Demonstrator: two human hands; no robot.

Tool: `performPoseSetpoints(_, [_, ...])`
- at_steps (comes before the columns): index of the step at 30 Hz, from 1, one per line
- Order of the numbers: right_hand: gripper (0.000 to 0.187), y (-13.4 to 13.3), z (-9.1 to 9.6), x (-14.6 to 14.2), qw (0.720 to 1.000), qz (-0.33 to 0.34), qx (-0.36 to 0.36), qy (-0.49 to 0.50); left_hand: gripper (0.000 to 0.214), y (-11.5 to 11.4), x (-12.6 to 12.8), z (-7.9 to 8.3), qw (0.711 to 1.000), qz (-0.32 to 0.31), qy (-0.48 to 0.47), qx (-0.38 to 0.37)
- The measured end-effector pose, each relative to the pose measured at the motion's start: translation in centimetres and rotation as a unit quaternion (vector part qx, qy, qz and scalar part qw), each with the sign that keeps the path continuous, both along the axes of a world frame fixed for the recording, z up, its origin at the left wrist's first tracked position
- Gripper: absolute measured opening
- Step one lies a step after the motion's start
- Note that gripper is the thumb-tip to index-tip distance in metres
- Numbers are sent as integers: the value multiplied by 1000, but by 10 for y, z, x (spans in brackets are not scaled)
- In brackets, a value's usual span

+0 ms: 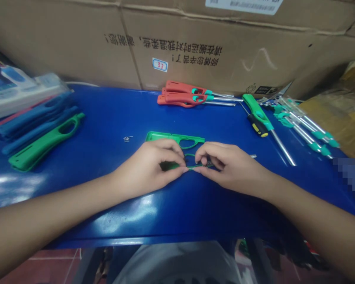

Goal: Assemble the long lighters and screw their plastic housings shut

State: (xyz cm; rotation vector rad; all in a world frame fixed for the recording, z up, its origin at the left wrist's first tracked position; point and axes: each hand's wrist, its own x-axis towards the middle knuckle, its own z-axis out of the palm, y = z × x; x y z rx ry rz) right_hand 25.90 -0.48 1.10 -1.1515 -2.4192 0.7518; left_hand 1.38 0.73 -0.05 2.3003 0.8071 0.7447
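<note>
Both hands meet over the middle of the blue table, pinching a green lighter casing half (pixel 190 167) between them. My left hand (pixel 156 161) is closed on its handle end, with part of the green shell showing under the fingers. My right hand (pixel 225 163) is closed at the front end, where a metal tube (pixel 253 156) sticks out beyond the knuckles. The fingers hide most of the piece. Just behind the hands lies another green casing half (pixel 177 139), flat on the table. Several small screws (pixel 127 139) lie to its left.
Red lighters (pixel 185 94) lie stacked at the back. To the right are a green lighter (pixel 257 110), a screwdriver (pixel 257 125) and several metal tubes (pixel 306 126). Blue and green casings (pixel 44 142) lie left by a power strip (pixel 26 90). A cardboard box (pixel 154 31) stands behind.
</note>
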Motion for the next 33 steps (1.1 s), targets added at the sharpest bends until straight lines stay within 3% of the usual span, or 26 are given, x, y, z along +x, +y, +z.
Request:
performPoseSetpoints(12, [8,1,1,-3,999,-17,-32,21,6,11,-1,2,999,2,3,-53])
performPoseSetpoints(21, [8,1,5,-5,996,-50,-69,17,12,17,-7,2,996,-80,23,31])
performPoseSetpoints(33, [9,0,0,-5,998,-44,-27,26,7,19,-4,-2,996,-77,2,52])
